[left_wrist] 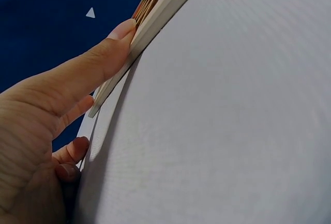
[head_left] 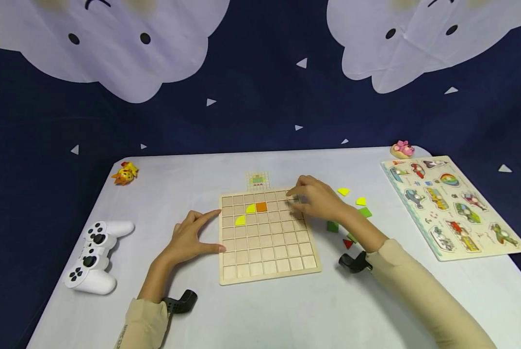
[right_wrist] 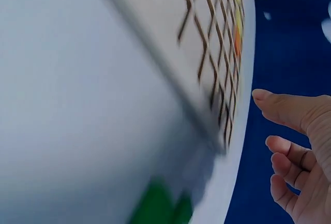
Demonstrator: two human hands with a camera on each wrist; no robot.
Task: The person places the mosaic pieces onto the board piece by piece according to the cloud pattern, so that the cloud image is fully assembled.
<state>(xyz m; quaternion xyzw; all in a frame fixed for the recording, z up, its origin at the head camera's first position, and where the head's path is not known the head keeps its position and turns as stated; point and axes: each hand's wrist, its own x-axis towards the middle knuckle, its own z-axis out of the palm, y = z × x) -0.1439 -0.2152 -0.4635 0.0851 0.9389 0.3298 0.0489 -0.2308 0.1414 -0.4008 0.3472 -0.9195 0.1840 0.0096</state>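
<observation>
A wooden grid board [head_left: 267, 280] lies on the white table. On its upper part sit two yellow quarter-round pieces, an upper one [head_left: 250, 208] and a lower one [head_left: 240, 220], and an orange square piece [head_left: 261, 207]. My left hand [head_left: 189, 237] rests at the board's left edge, thumb and index finger stretched apart; in the left wrist view the thumb [left_wrist: 103, 56] touches the rim. Over the board's upper right corner hovers my right hand [head_left: 319, 198], thumb and fingers apart with nothing visible between them. The right wrist view shows its other fingers [right_wrist: 284, 193] loosely bent.
Right of the board lie yellow pieces [head_left: 343, 192], green pieces [head_left: 333, 227] and a red triangle [head_left: 348, 244]. A small pattern card [head_left: 258, 180] lies behind it. A game controller [head_left: 95, 257], a picture puzzle [head_left: 454, 208] and two small figures, orange-yellow [head_left: 125, 173] and pink [head_left: 402, 149], stand around.
</observation>
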